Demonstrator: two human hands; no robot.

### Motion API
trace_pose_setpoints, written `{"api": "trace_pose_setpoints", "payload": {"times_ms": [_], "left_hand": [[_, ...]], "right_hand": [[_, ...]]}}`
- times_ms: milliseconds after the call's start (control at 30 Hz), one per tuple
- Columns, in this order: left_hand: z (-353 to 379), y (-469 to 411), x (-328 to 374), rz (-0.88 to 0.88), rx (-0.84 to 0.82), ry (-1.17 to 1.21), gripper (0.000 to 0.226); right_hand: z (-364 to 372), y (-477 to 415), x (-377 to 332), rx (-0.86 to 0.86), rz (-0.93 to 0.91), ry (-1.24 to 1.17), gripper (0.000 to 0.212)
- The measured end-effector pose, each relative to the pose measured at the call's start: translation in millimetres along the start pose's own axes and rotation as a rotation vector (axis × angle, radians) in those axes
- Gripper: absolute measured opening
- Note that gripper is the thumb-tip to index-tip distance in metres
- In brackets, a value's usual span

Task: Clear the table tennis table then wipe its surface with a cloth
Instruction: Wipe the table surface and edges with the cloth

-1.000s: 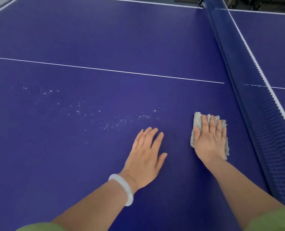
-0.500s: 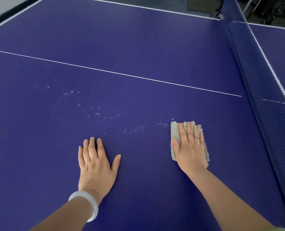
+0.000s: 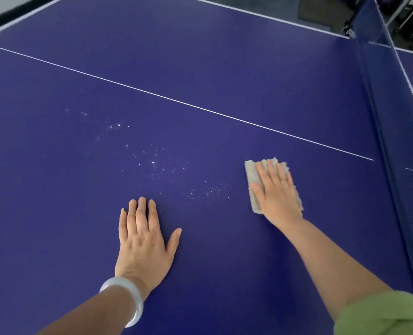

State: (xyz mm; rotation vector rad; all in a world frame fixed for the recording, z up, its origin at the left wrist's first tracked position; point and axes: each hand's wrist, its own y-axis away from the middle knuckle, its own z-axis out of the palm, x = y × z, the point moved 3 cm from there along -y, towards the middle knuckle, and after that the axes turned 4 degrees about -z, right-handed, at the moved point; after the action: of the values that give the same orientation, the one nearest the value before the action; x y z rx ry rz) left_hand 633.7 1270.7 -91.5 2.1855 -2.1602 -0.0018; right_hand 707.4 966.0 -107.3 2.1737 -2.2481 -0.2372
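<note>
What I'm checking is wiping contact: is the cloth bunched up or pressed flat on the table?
Pressed flat: the cloth lies as a flat pad on the table under the right hand, fingers straight.

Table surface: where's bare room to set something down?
Bare: beyond the white line; left of the left hand; near strip between it and the right hand. Crowded: white specks ahead of the left hand; cloth under the right hand.

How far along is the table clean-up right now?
Clearing looks done: only the cloth lies on the visible table. Wiping is under way: the right hand presses the cloth flat near the net, the left hand rests flat. White specks beside the cloth are left to wipe.
</note>
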Motion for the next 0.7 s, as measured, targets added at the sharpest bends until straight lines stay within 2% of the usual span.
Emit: {"api": "trace_pose_setpoints", "payload": {"times_ms": [133, 200, 267, 400, 567, 633, 700], "left_hand": [[0, 0, 0, 0.005, 0.001, -0.01, 0.084], [1, -1, 0, 0.002, 0.0, -0.018, 0.084], [1, -1, 0, 0.0, 0.003, -0.024, 0.084], [3, -1, 0, -0.003, 0.015, -0.036, 0.083], [4, -1, -1, -0.003, 0.001, -0.053, 0.084], [4, 0, -1, -0.005, -0.004, -0.052, 0.084], [3, 0, -1, -0.007, -0.003, -0.047, 0.084]], "right_hand": [[-16, -23, 79, 0.028, 0.382, -0.074, 0.061], [-17, -47, 85, 0.022, 0.482, -0.132, 0.063], [-19, -80, 74, 0.014, 0.504, -0.152, 0.065], [-20, -141, 7, -0.031, 0.369, -0.177, 0.063], [-9, -122, -116, -0.054, -0.115, -0.015, 0.06], [-4, -94, -134, -0.053, -0.265, -0.011, 0.06], [-3, -75, -114, -0.064, -0.314, 0.001, 0.059]]}}
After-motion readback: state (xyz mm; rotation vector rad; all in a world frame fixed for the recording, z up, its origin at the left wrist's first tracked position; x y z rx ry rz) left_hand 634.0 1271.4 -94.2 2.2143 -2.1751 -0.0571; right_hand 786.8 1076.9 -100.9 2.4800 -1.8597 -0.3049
